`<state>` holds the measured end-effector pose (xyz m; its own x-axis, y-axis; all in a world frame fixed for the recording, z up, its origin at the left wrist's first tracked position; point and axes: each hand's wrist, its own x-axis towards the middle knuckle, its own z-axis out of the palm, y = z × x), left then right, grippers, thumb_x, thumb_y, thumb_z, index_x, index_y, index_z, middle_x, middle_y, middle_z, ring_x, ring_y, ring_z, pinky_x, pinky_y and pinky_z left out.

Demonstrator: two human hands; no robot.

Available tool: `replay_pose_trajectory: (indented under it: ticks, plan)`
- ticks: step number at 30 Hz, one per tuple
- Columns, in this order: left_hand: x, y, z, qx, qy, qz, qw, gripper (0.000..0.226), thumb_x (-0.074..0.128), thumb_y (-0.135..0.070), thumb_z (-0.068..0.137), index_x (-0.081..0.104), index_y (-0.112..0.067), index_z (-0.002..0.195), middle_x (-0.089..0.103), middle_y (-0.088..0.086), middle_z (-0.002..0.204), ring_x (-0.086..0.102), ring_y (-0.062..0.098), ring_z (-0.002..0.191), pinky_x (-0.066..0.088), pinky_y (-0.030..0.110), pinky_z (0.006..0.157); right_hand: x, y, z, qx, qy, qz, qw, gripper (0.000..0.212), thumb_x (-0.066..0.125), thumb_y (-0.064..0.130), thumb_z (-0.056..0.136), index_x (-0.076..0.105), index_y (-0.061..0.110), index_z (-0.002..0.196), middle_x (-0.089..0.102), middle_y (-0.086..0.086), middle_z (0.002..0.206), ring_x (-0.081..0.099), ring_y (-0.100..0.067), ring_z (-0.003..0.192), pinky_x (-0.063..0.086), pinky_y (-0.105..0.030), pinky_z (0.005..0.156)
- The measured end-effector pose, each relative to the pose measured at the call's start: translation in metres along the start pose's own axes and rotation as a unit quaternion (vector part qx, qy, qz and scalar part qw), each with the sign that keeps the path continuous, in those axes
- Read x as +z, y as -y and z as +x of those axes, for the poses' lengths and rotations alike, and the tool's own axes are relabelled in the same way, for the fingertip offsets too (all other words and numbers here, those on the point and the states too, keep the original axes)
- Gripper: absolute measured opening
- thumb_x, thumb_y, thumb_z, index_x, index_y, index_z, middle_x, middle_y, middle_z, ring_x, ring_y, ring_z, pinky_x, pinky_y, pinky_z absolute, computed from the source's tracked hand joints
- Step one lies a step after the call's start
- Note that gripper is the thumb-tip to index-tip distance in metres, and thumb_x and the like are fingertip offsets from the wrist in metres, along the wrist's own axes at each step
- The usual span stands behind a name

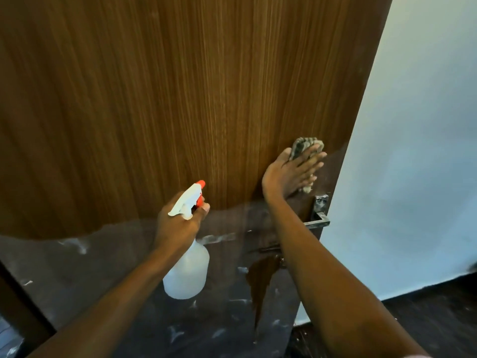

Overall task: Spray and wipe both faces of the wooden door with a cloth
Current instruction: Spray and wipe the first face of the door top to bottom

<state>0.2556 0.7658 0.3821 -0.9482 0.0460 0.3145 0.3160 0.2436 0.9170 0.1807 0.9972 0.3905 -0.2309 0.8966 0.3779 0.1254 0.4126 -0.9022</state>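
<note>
- Dark wood-look flooring fills the bottom right corner of your view and meets the foot of a pale blue-white painted wall.
- Your two bare forearms reach in from the bottom edge, the left from the lower left and the right from the lower right.
- Your left hand grips the neck of a translucent white plastic spray bottle. The fingers are curled round it and one fingertip lies at the orange trigger.
- The bottle hangs upright below your fist, just in front of the door. Its white head and orange nozzle tip point up and to the right, towards the wood.
- Your right hand lies flat, fingers straight and close together. It presses a mottled grey-and-cream cloth against the door, near its right edge.
- The cloth shows above your fingertips and again below your little finger; the rest is hidden under your palm.
- Just below that hand sits a dark, square-section metal lever handle on its plate, with pale smudges on it.
- The tall brown wooden door with its fine vertical grain fills most of the view.
- Its lower part carries a hazy grey layer with white smears, with a ragged upper border. Whether that is film or residue you cannot tell.
- A dark brown streak breaks that layer below the handle.
- A dark door frame stands at the far left.
</note>
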Motion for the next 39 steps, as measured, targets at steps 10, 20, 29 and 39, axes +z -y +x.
replay_pose_trajectory:
  ticks: [10,20,29,39]
  plan:
    - [0.045,-0.015,-0.001,0.023,0.065,-0.016,0.997,0.048,0.067,-0.024,0.082,0.050,-0.021,0.126,0.053,-0.011,0.116,0.048,0.004,0.100,0.033,-0.002,0.065,-0.025,-0.058,0.034,0.063,0.055,0.021,0.996,0.070,0.020,0.048,0.107,-0.019,0.019,0.157,-0.022,-0.007,0.166,-0.014,-0.026,0.154,0.001,-0.052,0.125]
    - [0.118,-0.037,-0.002,-0.008,0.075,-0.022,0.997,0.049,0.066,-0.025,0.082,0.049,-0.021,0.128,0.047,-0.016,0.112,0.047,0.005,0.102,0.037,0.005,0.073,-0.044,-0.086,0.049,-0.305,0.091,-0.103,0.943,0.067,0.019,0.048,0.105,-0.010,0.020,0.159,-0.016,-0.006,0.166,-0.009,-0.031,0.155,-0.010,-0.044,0.124]
    - [0.197,-0.047,-0.033,-0.056,0.074,-0.035,0.995,0.036,0.067,-0.021,0.083,0.046,-0.030,0.112,0.051,-0.023,0.100,0.052,0.001,0.088,0.036,-0.003,0.068,-0.073,-0.088,0.153,-0.196,0.137,0.106,0.965,0.063,0.031,0.038,0.107,-0.003,0.030,0.159,-0.001,0.003,0.169,0.011,-0.020,0.155,0.024,-0.025,0.117]
    - [0.262,-0.020,-0.082,-0.166,0.028,-0.029,0.985,0.046,0.068,-0.042,0.072,0.040,-0.035,0.107,0.056,0.002,0.117,0.054,0.018,0.110,0.045,0.031,0.096,-0.116,-0.265,0.168,-0.617,0.262,-0.168,0.723,0.058,0.045,0.025,0.104,0.024,0.020,0.158,0.020,-0.008,0.166,0.011,-0.032,0.155,0.025,-0.051,0.121]
